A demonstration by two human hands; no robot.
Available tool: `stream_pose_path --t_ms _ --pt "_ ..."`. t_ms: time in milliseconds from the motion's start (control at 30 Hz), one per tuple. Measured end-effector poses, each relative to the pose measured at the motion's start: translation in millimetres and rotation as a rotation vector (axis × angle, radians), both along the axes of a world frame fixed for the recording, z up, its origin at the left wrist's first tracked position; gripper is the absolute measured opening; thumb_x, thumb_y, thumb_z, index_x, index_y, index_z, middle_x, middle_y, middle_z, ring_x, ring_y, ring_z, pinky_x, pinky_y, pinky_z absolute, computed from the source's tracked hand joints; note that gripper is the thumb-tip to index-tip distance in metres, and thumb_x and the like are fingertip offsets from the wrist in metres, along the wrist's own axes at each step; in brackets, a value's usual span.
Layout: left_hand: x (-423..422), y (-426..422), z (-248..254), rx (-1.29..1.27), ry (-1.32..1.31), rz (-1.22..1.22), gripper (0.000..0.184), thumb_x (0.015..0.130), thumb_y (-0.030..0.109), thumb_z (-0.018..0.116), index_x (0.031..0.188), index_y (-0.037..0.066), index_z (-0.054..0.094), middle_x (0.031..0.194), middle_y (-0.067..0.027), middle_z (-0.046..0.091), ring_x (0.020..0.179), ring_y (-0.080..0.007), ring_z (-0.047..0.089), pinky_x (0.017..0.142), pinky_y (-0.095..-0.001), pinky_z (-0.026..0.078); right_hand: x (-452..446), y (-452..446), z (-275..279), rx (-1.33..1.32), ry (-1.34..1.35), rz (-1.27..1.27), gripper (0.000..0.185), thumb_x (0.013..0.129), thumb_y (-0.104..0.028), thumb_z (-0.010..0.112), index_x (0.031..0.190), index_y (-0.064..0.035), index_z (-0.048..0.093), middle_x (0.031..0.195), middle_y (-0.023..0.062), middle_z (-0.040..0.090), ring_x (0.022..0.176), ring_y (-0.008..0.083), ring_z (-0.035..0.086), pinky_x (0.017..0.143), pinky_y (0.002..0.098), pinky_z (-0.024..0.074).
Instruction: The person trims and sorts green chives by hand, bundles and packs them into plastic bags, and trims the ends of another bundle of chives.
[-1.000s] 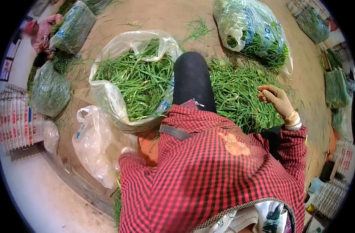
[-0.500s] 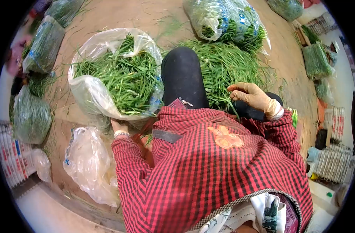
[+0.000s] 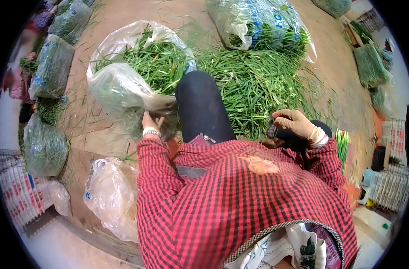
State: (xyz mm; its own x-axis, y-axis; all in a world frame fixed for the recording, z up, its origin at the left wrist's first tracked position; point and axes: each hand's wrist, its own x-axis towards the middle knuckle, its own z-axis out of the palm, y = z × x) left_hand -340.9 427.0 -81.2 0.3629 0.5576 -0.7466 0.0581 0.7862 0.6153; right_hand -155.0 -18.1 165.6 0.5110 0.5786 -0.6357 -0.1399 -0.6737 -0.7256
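On the brown floor in the head view, a clear plastic bag stuffed with long green stems lies just beyond the bare left hand, whose parted fingers touch its near wall, whether gripping I cannot tell. The bag's mouth faces up toward the camera, its long axis too foreshortened to judge, the stems pointing many ways. The pale-gloved right hand, near a loose green pile, curls thumb and forefinger close together, on what I cannot tell.
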Motion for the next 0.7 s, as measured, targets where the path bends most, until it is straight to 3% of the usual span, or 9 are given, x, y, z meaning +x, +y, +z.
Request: stream_pose_path --t_ms 100,167,300,367,433,500,567,633,700 --pt "-11.7 -31.1 81.1 0.081 0.182 0.227 0.05 0.095 0.04 0.041 0.128 0.002 0.043 0.12 -0.0134 0.055 0.111 -0.029 0.053 0.095 -0.0442 0.042 23.6 -12.5 1.5 -0.003 -0.029 -0.065 0.031 0.093 -0.02 0.056 0.115 0.0023 0.058 0.088 0.0041 0.064 0.08 0.0116 0.058 0.075 0.0255 0.0484" --pt "-23.5 -13.4 80.0 0.15 0.217 0.236 0.049 0.095 0.04 0.044 0.125 0.002 0.047 0.123 -0.0162 0.054 0.111 -0.0281 0.054 0.092 -0.0415 0.044 34.2 -12.4 -13.2 -0.014 -0.08 -0.152 0.031 0.093 -0.02 0.056 0.115 0.0027 0.058 0.088 0.0038 0.064 0.081 0.0118 0.059 0.075 0.0252 0.0482" --pt "12.8 -4.2 144.5 1.422 0.487 -0.072 0.051 0.091 0.039 0.053 0.126 0.002 0.051 0.131 -0.0169 0.05 0.118 -0.028 0.049 0.098 -0.0411 0.039 27.1 -30.9 -49.1 -0.069 0.006 -0.119 0.031 0.093 -0.018 0.055 0.114 0.0045 0.057 0.086 0.0033 0.063 0.078 0.0107 0.058 0.072 0.025 0.048" --pt "41.8 6.2 179.0 1.887 0.721 -0.625 0.049 0.094 0.042 0.047 0.127 0.007 0.053 0.135 -0.0147 0.048 0.127 -0.0288 0.041 0.108 -0.0446 0.025 22.0 -32.2 -53.5 -0.137 -0.007 -0.07 0.031 0.092 -0.021 0.056 0.111 0.0024 0.06 0.085 0.0083 0.065 0.077 0.0158 0.061 0.071 0.0288 0.0487" --pt "54.6 20.6 182.0 1.831 0.979 -1.115 0.051 0.096 0.046 0.038 0.128 0.01 0.054 0.137 -0.0121 0.047 0.131 -0.0295 0.037 0.111 -0.0481 0.017 16.9 -38.4 -60.7 -0.277 -0.326 0.221 0.031 0.089 -0.026 0.056 0.108 -0.0011 0.062 0.087 0.0152 0.066 0.08 0.0256 0.064 0.073 0.0342 0.0487" --pt "45.4 40.7 176.9 1.923 1.037 -1.154 0.056 0.096 0.05 0.029 0.121 0.009 0.06 0.131 -0.0128 0.052 0.128 -0.0283 0.042 0.111 -0.0503 0.013 13.3 -36.9 -60.9 -0.263 -0.307 0.181 0.032 0.088 -0.028 0.057 0.107 -0.0034 0.063 0.088 0.0179 0.066 0.083 0.0322 0.064 0.076 0.0373 0.0478" --pt "37.0 52.9 194.6 1.553 1.409 -1.5 0.056 0.097 0.049 0.028 0.107 0.01 0.068 0.119 -0.0127 0.061 0.118 -0.0272 0.051 0.11 -0.0492 0.015 12.0 -35.6 -60.7 -0.248 -0.328 0.171 0.032 0.088 -0.029 0.057 0.107 -0.0036 0.062 0.087 0.0174 0.066 0.082 0.0319 0.064 0.075 0.0371 0.0478" --pt "4.6 64.0 193.5 1.703 1.34 -1.413 0.058 0.097 0.047 0.03 0.084 0.011 0.073 0.085 -0.0132 0.069 0.095 -0.0264 0.063 0.104 -0.0442 0.025 12.7 -33.0 -57.0 -0.268 -0.28 0.16 0.033 0.088 -0.03 0.057 0.108 -0.0047 0.062 0.089 0.0175 0.066 0.084 0.0327 0.063 0.076 0.0376 0.0478" --pt "-21.9 45.1 215.8 1.706 1.286 -1.324 0.055 0.095 0.046 0.034 0.081 0.01 0.072 0.078 -0.0144 0.068 0.087 -0.0286 0.064 0.096 -0.0401 0.036 11.4 -29.7 -56.3 -0.314 -0.315 0.228 0.034 0.087 -0.033 0.056 0.107 -0.006 0.062 0.093 0.0183 0.066 0.089 0.0339 0.063 0.078 0.0386 0.0475"
